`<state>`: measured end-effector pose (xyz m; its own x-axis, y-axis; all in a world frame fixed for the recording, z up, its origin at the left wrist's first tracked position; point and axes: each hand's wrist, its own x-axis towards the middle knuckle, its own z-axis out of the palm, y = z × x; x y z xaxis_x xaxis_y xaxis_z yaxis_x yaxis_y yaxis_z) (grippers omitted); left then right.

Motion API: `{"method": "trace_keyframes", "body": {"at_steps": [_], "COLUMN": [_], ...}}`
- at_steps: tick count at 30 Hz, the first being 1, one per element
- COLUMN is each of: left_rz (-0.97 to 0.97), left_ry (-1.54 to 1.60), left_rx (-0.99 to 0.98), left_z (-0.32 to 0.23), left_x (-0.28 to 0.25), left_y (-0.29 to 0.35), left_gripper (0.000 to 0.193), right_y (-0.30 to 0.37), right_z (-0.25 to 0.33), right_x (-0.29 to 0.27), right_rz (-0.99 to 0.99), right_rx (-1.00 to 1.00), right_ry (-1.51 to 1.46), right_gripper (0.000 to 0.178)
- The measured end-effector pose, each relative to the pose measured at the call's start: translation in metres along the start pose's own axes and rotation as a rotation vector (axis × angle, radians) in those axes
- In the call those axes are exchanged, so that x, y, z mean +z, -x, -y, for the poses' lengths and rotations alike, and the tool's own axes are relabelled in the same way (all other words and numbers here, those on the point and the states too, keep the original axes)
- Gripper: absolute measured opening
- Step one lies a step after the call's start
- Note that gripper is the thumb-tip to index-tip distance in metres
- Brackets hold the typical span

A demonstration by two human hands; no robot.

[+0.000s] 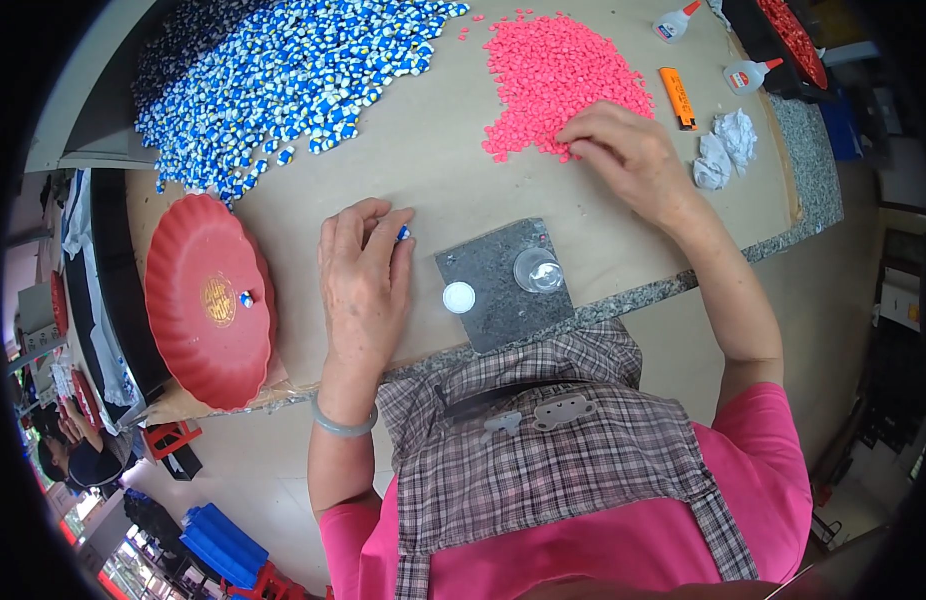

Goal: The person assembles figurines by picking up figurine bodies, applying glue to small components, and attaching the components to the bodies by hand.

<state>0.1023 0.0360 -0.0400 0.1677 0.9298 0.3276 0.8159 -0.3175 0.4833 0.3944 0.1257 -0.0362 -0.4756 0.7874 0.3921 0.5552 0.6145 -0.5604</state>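
My left hand rests near the table's front edge, closed on a small blue-and-white piece between thumb and fingers. At the near edge of a heap of small flat pink pieces is my right hand. Its fingertips are pinched down among the pieces, and whatever they hold is hidden. Between my hands lies a dark grey square slab. On it stand a small clear cup holding something clear and, at its left edge, a round white disc.
A large heap of blue-and-white pieces covers the far left. Nearer stands a red scalloped dish with one such piece inside. To the right are an orange lighter, two red-tipped bottles, crumpled white tissue and a black tray.
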Motion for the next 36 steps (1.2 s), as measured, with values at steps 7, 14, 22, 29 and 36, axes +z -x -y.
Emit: {"method": "trace_keyframes", "body": {"at_steps": [7, 14, 22, 29, 36], "left_rz": [0.014, -0.01, -0.096, -0.065, 0.045], "left_ry": [-0.036, -0.076, 0.268, 0.364, 0.097], "left_rx": [0.013, 0.037, -0.086, -0.204, -0.063], "left_z": [0.003, 0.002, 0.001, -0.001, 0.016], "left_x": [-0.002, -0.006, -0.011, -0.02, -0.043], "left_y": [-0.004, -0.004, -0.001, 0.0, 0.005], "left_gripper": [0.024, 0.022, 0.023, 0.025, 0.023], "right_y": [0.016, 0.01, 0.012, 0.008, 0.016], "right_z": [0.005, 0.003, 0.025, 0.032, 0.026], "right_x": [-0.006, 0.006, 0.002, 0.004, -0.002], "right_rz": [0.006, 0.05, 0.074, 0.068, 0.138], "right_rx": [0.052, -0.093, 0.231, 0.437, 0.603], "right_ry": [0.078, 0.218, -0.204, -0.681, -0.786], "right_gripper": [0.012, 0.01, 0.007, 0.004, 0.009]}}
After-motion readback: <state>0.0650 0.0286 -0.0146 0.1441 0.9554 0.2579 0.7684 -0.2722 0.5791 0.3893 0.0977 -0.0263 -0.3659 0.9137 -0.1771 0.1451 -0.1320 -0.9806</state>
